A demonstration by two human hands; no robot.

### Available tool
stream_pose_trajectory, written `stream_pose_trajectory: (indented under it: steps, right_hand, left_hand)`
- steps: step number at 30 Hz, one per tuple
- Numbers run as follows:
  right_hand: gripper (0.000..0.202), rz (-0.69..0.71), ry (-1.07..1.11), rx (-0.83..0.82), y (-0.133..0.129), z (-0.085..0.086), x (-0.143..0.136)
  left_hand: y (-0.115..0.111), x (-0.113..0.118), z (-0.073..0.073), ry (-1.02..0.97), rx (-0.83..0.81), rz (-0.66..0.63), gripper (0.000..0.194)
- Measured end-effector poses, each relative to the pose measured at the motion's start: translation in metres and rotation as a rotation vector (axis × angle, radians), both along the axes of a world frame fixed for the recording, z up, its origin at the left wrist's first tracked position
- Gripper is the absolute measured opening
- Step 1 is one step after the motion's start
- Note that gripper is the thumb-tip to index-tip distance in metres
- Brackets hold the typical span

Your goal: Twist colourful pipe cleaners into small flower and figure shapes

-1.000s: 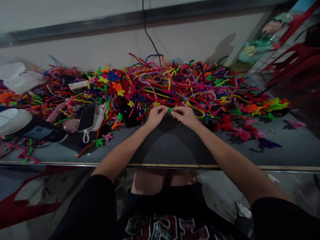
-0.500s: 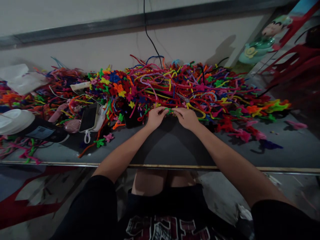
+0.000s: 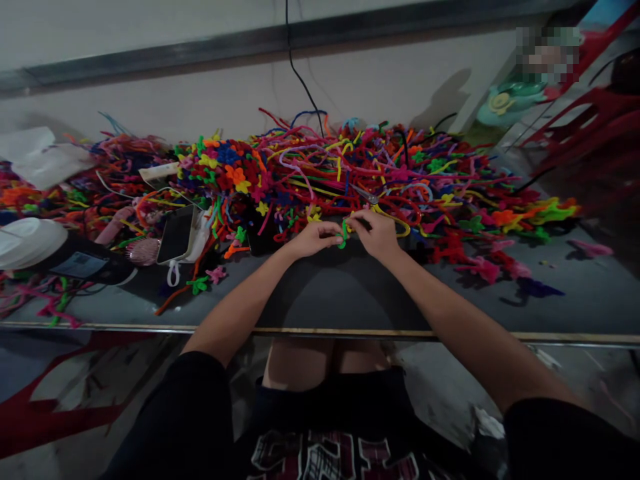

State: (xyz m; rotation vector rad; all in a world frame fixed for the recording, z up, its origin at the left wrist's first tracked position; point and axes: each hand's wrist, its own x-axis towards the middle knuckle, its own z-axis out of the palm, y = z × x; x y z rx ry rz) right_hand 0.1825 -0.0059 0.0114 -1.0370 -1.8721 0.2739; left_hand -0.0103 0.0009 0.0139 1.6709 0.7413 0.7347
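Between my two hands is a short green pipe cleaner (image 3: 343,235), bent into a curve and held just above the grey table. The thumb and fingers of my left hand (image 3: 316,239) pinch it from the left, at its lower part. My right hand (image 3: 374,233) pinches its upper end from the right. Right behind my hands lies a big heap of coloured pipe cleaners (image 3: 325,157). Scissors with yellow handles (image 3: 400,223) rest at the heap's edge, beyond my right hand.
To the left are a phone (image 3: 177,233), a pink bristly brush (image 3: 144,252) and a dark cup with a white lid (image 3: 30,243) lying tilted. Pipe-cleaner flowers (image 3: 483,267) lie on the right. The table's front edge (image 3: 340,331) runs before my lap. A black cable (image 3: 300,73) hangs behind.
The green pipe cleaner has turned from lying across between my fingertips to standing upright and curved. My left hand has moved slightly lower and nearer to me.
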Motion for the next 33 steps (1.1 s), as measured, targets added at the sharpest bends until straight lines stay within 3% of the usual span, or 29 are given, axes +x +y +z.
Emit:
stream_pose_trajectory:
  steps: [6, 10, 17, 24, 30, 33]
  right_hand:
    - [0.025, 0.111, 0.145, -0.146, -0.001, 0.001, -0.005]
    - [0.025, 0.143, 0.102, -0.146, -0.001, -0.001, -0.004]
    - [0.023, 0.126, 0.013, -0.094, -0.004, -0.005, -0.008]
    - [0.021, 0.183, 0.043, -0.066, -0.006, 0.001, -0.005]
    - [0.023, 0.196, 0.12, -0.172, -0.006, 0.001, -0.006]
    - [0.023, 0.179, 0.12, -0.218, -0.005, 0.003, -0.006]
  left_hand:
    - [-0.002, 0.003, -0.004, -0.16, 0.043, 0.107, 0.034]
    - [0.001, 0.004, -0.009, -0.226, 0.037, 0.214, 0.038]
    - [0.004, 0.006, -0.013, -0.228, -0.017, 0.313, 0.029]
    - [0.001, 0.01, -0.008, -0.23, -0.02, 0.398, 0.029]
    - [-0.003, 0.014, -0.012, -0.224, -0.014, 0.498, 0.021]
    - [0.0, 0.012, -0.017, -0.166, 0.08, 0.464, 0.022]
